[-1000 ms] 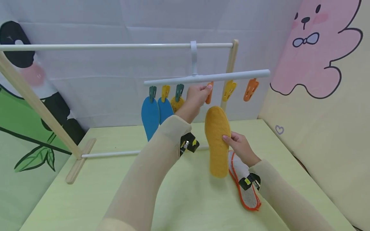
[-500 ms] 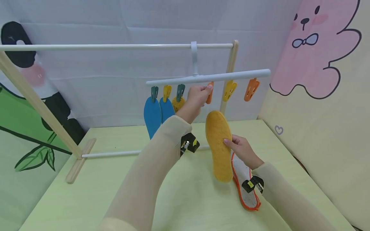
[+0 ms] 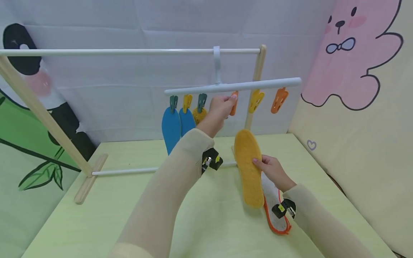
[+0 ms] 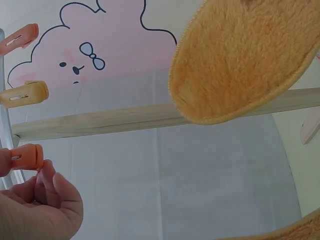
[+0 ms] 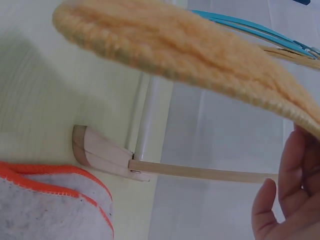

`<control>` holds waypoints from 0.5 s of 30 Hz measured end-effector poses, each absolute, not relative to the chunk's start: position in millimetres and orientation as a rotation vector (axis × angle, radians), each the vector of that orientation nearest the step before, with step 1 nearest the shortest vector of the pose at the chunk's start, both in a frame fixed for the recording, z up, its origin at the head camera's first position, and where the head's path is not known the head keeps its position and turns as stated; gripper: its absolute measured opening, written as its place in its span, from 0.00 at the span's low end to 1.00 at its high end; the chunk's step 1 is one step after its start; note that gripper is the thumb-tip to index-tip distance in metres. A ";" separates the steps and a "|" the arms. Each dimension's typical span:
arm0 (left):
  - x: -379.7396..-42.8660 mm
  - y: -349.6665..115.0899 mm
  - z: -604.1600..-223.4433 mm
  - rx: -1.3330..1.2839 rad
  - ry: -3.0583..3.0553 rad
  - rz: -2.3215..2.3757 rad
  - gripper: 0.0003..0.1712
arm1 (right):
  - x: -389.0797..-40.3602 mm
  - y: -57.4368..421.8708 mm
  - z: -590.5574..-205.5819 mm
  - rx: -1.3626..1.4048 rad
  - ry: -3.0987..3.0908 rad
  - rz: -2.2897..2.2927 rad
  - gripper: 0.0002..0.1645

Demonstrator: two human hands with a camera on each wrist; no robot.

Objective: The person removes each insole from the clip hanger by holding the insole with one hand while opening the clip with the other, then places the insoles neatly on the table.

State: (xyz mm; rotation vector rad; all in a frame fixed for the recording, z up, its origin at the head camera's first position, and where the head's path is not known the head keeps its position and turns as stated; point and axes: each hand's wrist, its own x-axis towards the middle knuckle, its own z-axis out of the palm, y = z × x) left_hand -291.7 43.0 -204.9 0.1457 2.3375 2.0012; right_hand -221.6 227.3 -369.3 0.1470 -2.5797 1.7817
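My left hand (image 3: 218, 111) pinches an orange clothes clip (image 3: 234, 103) under the white hanger bar (image 3: 274, 83); in the left wrist view no insole sits in that orange clip (image 4: 29, 157). Lower and to the right, my right hand (image 3: 273, 172) grips a fuzzy yellow insole (image 3: 247, 168) by its right edge, thumb on the front face. The insole stands nearly upright, its top end below the clip. The right wrist view shows the insole (image 5: 170, 45) edge-on, with the fingers partly hidden behind it. Grey insoles (image 3: 274, 218) with orange edging lie on the table, partly covered.
Two blue insoles (image 3: 171, 127) and a yellow one (image 3: 199, 115) hang from clips on the hanger's left. A yellow clip (image 3: 256, 101) and another orange clip (image 3: 279, 100) hang on its right. The hanger hooks over the rack's top rail (image 3: 129, 52); a lower rail (image 3: 126, 171) crosses the table.
My right hand has moved down and slightly right with the yellow insole, away from the orange clip. My left hand keeps its place on the clip. The hanger's left end has shifted slightly right.
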 end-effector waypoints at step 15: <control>-292.8 44.3 -202.8 0.109 2.344 1.965 0.21 | -225.0 234.9 -381.0 0.052 -2.641 1.706 0.22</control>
